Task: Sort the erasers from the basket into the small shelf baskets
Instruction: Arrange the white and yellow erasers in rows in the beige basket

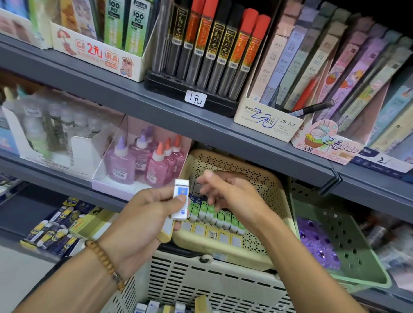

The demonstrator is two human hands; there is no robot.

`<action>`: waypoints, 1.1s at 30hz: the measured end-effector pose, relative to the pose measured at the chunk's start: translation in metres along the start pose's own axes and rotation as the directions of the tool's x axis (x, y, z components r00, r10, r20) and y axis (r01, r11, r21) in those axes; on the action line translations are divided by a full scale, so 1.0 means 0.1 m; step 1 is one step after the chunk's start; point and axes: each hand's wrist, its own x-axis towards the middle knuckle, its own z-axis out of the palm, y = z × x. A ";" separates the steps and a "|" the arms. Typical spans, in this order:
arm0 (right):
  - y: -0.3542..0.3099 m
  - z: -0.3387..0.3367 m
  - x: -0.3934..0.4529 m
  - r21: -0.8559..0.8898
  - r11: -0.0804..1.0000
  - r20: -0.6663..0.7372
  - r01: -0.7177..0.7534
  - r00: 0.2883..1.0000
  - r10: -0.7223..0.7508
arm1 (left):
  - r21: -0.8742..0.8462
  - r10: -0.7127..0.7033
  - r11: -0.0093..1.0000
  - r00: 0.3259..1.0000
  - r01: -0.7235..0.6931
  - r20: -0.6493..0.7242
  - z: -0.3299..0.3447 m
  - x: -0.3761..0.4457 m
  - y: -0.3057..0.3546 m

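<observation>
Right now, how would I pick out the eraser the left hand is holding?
Find the beige perforated shelf basket under the grey shelf, right of the pink glue bottles. At its front left, the left hand pinches a white eraser upright. Its blue label sets it apart from the green-topped erasers lined up inside.
</observation>
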 end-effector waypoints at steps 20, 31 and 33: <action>0.39 -0.19 0.96 -0.124 0.929 -0.321 -0.349 0.900 0.296 | -0.098 0.074 0.992 0.991 -0.085 -0.111 -0.15 0.05 0.08; 0.29 -0.05 0.88 -0.179 0.961 -0.248 -0.211 0.955 0.163 | 0.065 0.068 0.996 0.981 -0.057 -0.182 -0.11 0.02 0.08; 0.11 0.00 0.64 -0.093 0.988 -0.233 -0.125 0.967 0.100 | 0.087 0.082 0.994 0.977 -0.066 -0.196 -0.10 0.02 0.07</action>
